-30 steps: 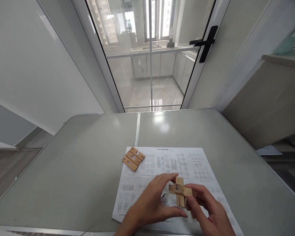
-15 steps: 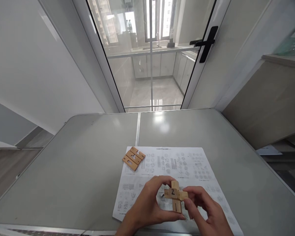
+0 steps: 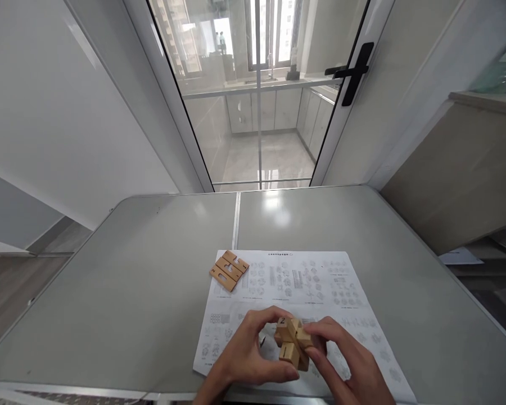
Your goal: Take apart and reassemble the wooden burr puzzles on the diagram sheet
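A wooden interlocking burr puzzle [image 3: 294,341], made of crossed light-brown bars, is held between both hands above a printed sheet. A "2" is written on one bar's end. My left hand [image 3: 251,349] grips it from the left, fingers at the top and thumb at the lower front. My right hand [image 3: 346,360] pinches the bar sticking out to the right. Flat wooden pieces with cut-out slots and numbers [image 3: 230,271] lie side by side at the sheet's upper left corner. Fingers hide part of the puzzle.
The instruction sheet [image 3: 278,292], full of small diagrams, lies on a grey folding table [image 3: 130,298] with a metal seam [image 3: 236,219]. Beyond the far edge is a glass door with a black handle [image 3: 354,73]. A shelf unit [image 3: 459,157] stands at the right.
The puzzle has turned in my hands and shifted slightly left, so the "2" now shows at its upper left. Both hands moved with it. The flat pieces stayed put.
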`<state>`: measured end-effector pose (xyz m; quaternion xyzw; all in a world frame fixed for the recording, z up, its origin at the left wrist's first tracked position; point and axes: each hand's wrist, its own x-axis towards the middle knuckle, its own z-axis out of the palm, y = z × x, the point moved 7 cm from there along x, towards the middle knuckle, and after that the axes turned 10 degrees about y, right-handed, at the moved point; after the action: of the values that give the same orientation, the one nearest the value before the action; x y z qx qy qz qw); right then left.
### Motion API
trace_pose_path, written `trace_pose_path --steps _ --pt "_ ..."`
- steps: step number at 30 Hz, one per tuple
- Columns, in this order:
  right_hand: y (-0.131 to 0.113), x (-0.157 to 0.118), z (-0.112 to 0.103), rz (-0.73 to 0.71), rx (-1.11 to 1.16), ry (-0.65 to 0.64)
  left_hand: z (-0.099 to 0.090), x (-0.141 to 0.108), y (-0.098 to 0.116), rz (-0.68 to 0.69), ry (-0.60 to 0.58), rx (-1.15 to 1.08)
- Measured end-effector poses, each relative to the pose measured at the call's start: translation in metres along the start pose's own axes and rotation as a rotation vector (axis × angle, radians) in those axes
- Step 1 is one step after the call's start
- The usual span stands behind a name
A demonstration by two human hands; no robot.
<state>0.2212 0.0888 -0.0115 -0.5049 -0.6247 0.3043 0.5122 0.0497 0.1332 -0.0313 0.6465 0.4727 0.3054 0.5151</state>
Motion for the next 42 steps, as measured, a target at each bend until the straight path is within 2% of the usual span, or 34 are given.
trace_pose_path --steps 3,8,12,14,17,22,27,29,34,38,42 --pt "0.002 0.001 -0.001 -0.016 -0.023 -0.029 0.0 0.001 -0.001 -0.015 -0.008 -0.009" --pt "0.004 0.001 -0.004 -0.079 -0.112 -0.148 0.008 0.003 0.002 0.012 -0.125 -0.1" --pt "0.001 0.001 0.006 -0.164 -0.147 -0.28 0.016 0.003 0.004 0.033 -0.195 -0.121" --pt "-0.005 0.001 0.01 -0.231 -0.116 -0.302 0.019 0.002 0.003 0.037 -0.214 -0.098" --pt "-0.007 0.002 0.008 -0.216 -0.073 -0.285 0.015 -0.001 -0.003 -0.006 -0.185 -0.06" --pt "0.003 0.001 -0.016 -0.093 -0.076 -0.217 -0.004 -0.001 -0.015 -0.067 -0.137 -0.005" --pt "0.052 0.0 -0.027 0.064 -0.391 -0.079 -0.023 0.0 -0.022 -0.085 0.013 0.031" --pt "0.072 -0.003 -0.023 0.045 -0.482 -0.015 -0.026 -0.001 -0.021 -0.094 0.057 0.076" --pt "0.105 -0.018 -0.005 -0.005 -0.596 -0.011 -0.024 -0.003 -0.012 -0.105 0.102 0.146" --pt "0.099 -0.02 -0.004 -0.011 -0.58 -0.03 -0.018 -0.002 -0.007 -0.082 0.109 0.162" --pt "0.066 -0.011 -0.008 -0.021 -0.401 -0.071 -0.011 0.001 -0.003 -0.053 0.092 0.153"
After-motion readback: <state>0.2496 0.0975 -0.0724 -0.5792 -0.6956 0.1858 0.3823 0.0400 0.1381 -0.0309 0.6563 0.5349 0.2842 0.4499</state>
